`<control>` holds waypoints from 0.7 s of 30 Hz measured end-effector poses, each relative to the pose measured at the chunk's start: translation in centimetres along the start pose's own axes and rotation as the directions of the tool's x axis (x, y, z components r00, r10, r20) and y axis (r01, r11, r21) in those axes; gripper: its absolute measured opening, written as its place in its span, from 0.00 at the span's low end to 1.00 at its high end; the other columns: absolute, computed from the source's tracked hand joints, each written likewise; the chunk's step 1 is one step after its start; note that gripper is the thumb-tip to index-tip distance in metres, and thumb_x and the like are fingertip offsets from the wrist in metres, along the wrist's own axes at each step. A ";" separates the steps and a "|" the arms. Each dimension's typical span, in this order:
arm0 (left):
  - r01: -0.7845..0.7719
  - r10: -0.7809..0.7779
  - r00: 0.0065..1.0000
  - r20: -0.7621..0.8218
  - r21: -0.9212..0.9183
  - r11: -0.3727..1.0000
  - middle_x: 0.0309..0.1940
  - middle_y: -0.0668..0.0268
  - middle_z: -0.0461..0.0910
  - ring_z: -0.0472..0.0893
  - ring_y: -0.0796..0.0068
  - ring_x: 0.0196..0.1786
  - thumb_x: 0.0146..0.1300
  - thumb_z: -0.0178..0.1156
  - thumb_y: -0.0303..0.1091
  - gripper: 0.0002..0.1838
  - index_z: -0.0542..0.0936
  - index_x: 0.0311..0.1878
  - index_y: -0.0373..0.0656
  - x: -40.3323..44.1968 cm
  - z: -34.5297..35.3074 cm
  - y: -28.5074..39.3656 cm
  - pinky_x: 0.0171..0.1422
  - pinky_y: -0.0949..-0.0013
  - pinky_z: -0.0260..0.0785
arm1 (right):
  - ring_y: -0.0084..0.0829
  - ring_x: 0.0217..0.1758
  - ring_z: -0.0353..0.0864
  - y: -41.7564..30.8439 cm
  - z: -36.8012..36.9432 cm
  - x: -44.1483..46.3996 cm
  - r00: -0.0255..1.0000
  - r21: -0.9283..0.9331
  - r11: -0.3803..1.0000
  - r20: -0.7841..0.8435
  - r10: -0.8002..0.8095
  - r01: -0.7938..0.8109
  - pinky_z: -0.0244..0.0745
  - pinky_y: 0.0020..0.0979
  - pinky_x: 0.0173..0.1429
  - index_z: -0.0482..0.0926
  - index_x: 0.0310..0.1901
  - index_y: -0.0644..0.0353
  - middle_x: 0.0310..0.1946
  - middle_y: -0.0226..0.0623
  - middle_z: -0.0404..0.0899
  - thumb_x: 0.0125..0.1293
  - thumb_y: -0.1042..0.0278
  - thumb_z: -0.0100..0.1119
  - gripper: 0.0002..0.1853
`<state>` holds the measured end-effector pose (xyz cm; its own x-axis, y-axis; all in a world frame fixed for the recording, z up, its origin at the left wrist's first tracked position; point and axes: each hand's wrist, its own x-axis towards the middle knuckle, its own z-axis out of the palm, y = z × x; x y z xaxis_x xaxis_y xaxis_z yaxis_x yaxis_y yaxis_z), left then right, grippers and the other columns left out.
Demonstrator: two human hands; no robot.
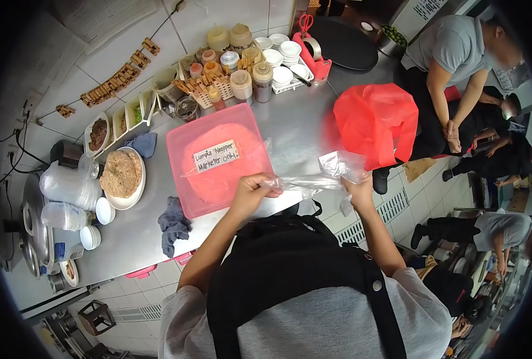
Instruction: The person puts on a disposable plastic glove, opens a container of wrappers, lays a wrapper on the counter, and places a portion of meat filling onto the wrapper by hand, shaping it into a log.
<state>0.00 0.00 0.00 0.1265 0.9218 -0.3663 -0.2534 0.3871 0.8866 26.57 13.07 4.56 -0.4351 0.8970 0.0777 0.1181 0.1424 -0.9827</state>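
Note:
A clear plastic bag [308,182] is stretched and twisted between my two hands in front of my apron. My left hand [255,192] pinches one end of it, close to the right edge of a pink-lidded container [221,161] whose label reads "Lumpia Wrapper". My right hand [360,190] is closed on the other end, where the plastic bunches up beside a whitish, shiny part. Just beyond my right hand, a red plastic bag [376,122] stands puffed up on the steel table [299,128].
Sauce bottles [242,84], stacked white saucers [290,54] and a red tape dispenser [316,66] line the wall. Left of the container are a plate of ground meat [122,173] and a grey cloth [174,226]. A co-worker [451,60] leans at the right; other people stand behind.

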 end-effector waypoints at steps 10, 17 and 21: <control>-0.045 0.047 0.998 -0.032 0.062 0.997 0.38 0.62 0.79 0.82 0.73 0.35 0.65 0.55 0.26 0.23 0.64 0.62 0.38 1.1 7.7 3.3 0.32 0.72 0.78 | 0.16 0.27 0.73 -0.3 4.9 -2.6 0.973 0.156 0.965 -0.066 0.222 -0.210 0.71 0.24 0.29 0.81 0.37 0.65 0.28 0.28 0.81 0.57 0.78 0.63 0.05; -0.302 0.226 0.821 -0.525 -0.064 0.951 0.34 0.61 0.79 0.81 0.75 0.30 0.64 0.50 0.21 0.13 0.73 0.51 0.33 1.3 2.0 1.1 0.33 0.75 0.77 | 0.41 0.28 0.81 1.8 -1.9 -2.3 0.940 -0.626 0.711 -0.113 0.323 -0.319 0.73 0.33 0.33 0.77 0.43 0.70 0.29 0.48 0.81 0.52 0.50 0.71 0.29; -0.455 0.582 0.740 -0.339 0.385 0.803 0.35 0.60 0.81 0.81 0.68 0.34 0.55 0.52 0.16 0.13 0.79 0.43 0.35 2.4 2.8 -0.3 0.41 0.69 0.75 | 0.49 0.42 0.82 2.9 1.6 -5.2 0.818 -0.679 0.699 0.258 0.514 -0.225 0.76 0.40 0.45 0.73 0.48 0.68 0.37 0.54 0.80 0.41 0.39 0.74 0.42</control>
<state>3.07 2.07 -0.34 -0.3784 0.9135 0.1491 0.1086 -0.1161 0.9873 27.72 8.12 1.02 -0.5254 0.6992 -0.4848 0.7863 0.1815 -0.5905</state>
